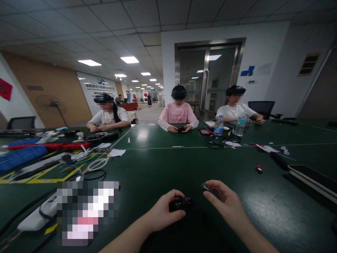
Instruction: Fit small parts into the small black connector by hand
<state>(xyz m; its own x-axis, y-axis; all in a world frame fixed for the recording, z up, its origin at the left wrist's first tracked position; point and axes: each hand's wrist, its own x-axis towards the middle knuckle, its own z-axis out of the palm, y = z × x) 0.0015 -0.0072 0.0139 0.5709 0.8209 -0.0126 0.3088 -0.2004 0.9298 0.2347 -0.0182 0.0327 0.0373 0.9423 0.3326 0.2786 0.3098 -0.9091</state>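
My left hand (163,211) is closed around a small black device (181,203) just above the dark green table (163,165) at the near edge. My right hand (223,200) hovers right of it, with thumb and forefinger pinched on a tiny dark part (205,187) held up above the device. What that part is, I cannot make out. The two hands are a few centimetres apart.
Three people in headsets sit across the table; the middle one holds a dark object. Two water bottles (218,125) stand at the far right. Cables, a blue tray (18,156) and tools crowd the left. A small red item (258,169) and a phone (313,179) lie right.
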